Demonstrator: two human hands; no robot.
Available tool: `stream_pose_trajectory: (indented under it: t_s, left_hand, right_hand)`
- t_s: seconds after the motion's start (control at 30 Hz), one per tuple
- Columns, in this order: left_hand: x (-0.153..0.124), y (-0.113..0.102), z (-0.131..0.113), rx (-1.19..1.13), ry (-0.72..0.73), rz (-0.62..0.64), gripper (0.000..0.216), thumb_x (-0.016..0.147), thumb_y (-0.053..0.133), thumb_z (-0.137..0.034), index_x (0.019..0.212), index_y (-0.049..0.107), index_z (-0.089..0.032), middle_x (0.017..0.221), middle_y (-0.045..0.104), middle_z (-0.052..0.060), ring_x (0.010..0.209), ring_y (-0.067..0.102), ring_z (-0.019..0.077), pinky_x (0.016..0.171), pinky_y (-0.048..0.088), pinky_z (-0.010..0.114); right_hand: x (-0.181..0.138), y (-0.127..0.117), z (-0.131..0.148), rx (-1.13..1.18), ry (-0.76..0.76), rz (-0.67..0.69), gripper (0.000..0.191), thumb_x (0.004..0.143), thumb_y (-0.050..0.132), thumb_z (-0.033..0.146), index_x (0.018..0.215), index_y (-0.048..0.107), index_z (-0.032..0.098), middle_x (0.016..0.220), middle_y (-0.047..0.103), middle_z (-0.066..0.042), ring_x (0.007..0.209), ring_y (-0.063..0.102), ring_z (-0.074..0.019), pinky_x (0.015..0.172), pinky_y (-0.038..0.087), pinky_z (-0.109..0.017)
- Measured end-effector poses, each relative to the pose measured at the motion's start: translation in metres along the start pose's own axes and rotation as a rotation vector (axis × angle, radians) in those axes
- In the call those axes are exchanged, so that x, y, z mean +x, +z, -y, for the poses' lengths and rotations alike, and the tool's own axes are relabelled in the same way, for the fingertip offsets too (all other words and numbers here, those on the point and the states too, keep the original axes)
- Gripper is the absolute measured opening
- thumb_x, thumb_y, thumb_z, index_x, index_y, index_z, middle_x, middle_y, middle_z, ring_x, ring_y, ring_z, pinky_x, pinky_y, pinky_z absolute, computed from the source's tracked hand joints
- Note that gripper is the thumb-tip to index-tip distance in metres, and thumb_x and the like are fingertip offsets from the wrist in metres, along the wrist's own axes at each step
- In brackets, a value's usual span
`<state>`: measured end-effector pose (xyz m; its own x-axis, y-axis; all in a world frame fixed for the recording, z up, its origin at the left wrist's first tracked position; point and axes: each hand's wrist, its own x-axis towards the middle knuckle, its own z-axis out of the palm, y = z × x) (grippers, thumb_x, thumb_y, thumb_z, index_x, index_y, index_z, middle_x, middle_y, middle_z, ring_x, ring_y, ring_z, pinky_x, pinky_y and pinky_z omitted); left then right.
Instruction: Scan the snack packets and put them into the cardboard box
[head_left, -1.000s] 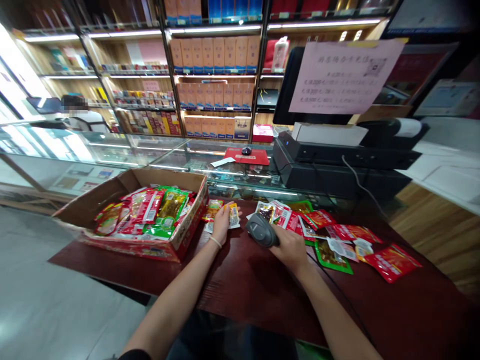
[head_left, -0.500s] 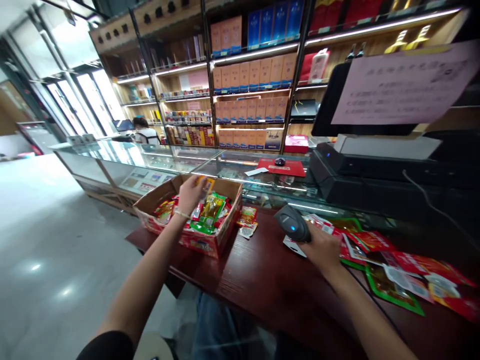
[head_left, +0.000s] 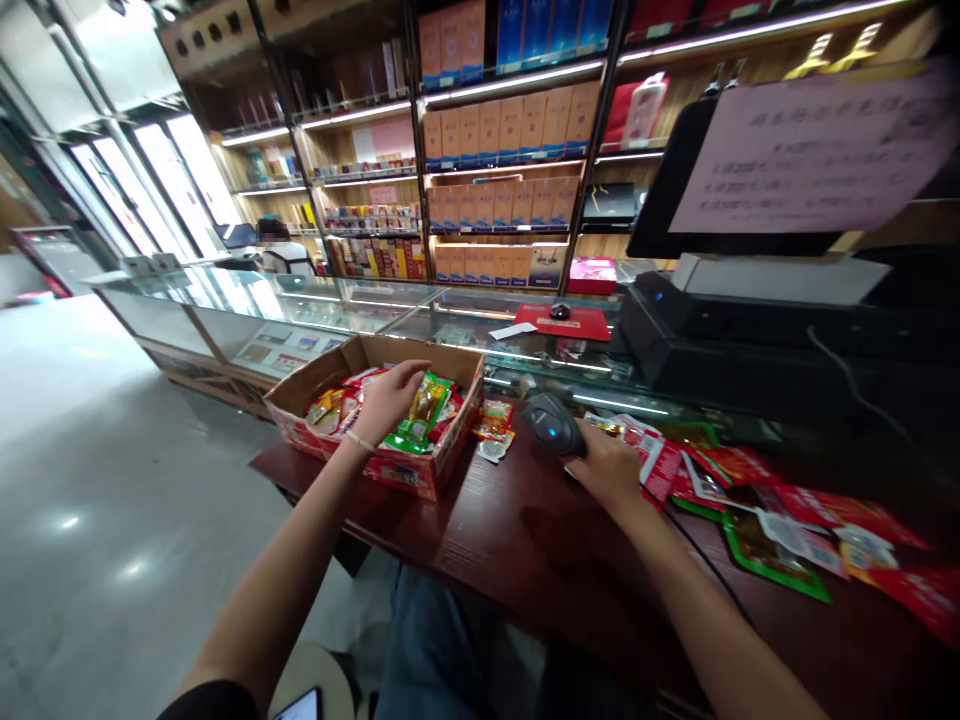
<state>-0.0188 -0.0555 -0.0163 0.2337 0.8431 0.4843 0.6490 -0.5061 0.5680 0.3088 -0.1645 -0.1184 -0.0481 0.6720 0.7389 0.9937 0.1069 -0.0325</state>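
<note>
My left hand (head_left: pixel 388 402) is over the open cardboard box (head_left: pixel 401 484), its fingers stretched out and apart, with nothing seen in them. Below it, the box holds several snack packets in shiny plastic. A green-edged packet (head_left: pixel 427 405) lies just right of the fingers. My right hand (head_left: pixel 611 468) is wrapped round a dark barcode scanner (head_left: pixel 553 424) with a lit blue light, held above the wooden tabletop. Its cable trails back under my forearm. Between box and scanner lies a small red and orange packet (head_left: pixel 495 418).
Several red and green packets (head_left: pixel 776 555) are spread over the right of the table (head_left: pixel 495 540). Behind runs a glass counter (head_left: pixel 352 303) with a mouse (head_left: pixel 559 311) on a red mat. A monitor with a pink paper sheet (head_left: pixel 795 160) stands back right. A person (head_left: pixel 285 250) sits far left.
The yellow-orange packet that was in my left hand no longer shows there; the fingers have opened and dropped a little. My right hand has moved left with the scanner.
</note>
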Motion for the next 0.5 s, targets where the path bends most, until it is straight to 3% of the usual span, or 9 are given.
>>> stream_pose_trajectory:
  t_s: [0.1, 0.2, 0.37, 0.5]
  left_hand:
    - [-0.015, 0.032, -0.051, -0.059, 0.123, 0.066, 0.03, 0.092, 0.046, -0.029, 0.113, 0.066, -0.023, 0.11, 0.07, 0.002, 0.101, 0.064, 0.0179, 0.092, 0.048, 0.029]
    - [-0.027, 0.083, -0.072, -0.116, 0.183, 0.117, 0.03, 0.093, 0.044, -0.028, 0.116, 0.064, -0.024, 0.112, 0.07, 0.002, 0.102, 0.064, 0.0167, 0.093, 0.048, 0.028]
    - [-0.029, 0.187, -0.036, -0.002, 0.124, 0.236, 0.034, 0.088, 0.045, -0.013, 0.119, 0.06, -0.014, 0.122, 0.063, 0.013, 0.116, 0.058, 0.0223, 0.102, 0.043, 0.036]
    - [-0.025, 0.234, -0.009, 0.036, 0.055, 0.183, 0.04, 0.081, 0.048, -0.007, 0.12, 0.056, -0.005, 0.132, 0.053, 0.022, 0.132, 0.041, 0.0299, 0.113, 0.026, 0.048]
  right_hand:
    - [-0.006, -0.002, -0.009, -0.039, 0.055, 0.032, 0.036, 0.079, 0.057, 0.036, 0.108, 0.065, 0.017, 0.084, 0.073, -0.007, 0.072, 0.066, -0.0225, 0.06, 0.037, -0.028]
    - [-0.016, -0.003, -0.021, -0.064, 0.099, 0.067, 0.038, 0.078, 0.059, 0.037, 0.111, 0.064, 0.018, 0.087, 0.073, -0.007, 0.073, 0.066, -0.0223, 0.059, 0.035, -0.028]
    - [-0.034, -0.005, -0.039, -0.068, 0.163, 0.115, 0.04, 0.078, 0.061, 0.037, 0.114, 0.063, 0.021, 0.09, 0.073, -0.005, 0.073, 0.065, -0.0208, 0.061, 0.034, -0.028]
    - [-0.043, -0.008, -0.047, -0.053, 0.253, 0.122, 0.036, 0.078, 0.061, 0.037, 0.111, 0.064, 0.021, 0.087, 0.073, -0.005, 0.073, 0.064, -0.02, 0.062, 0.035, -0.027]
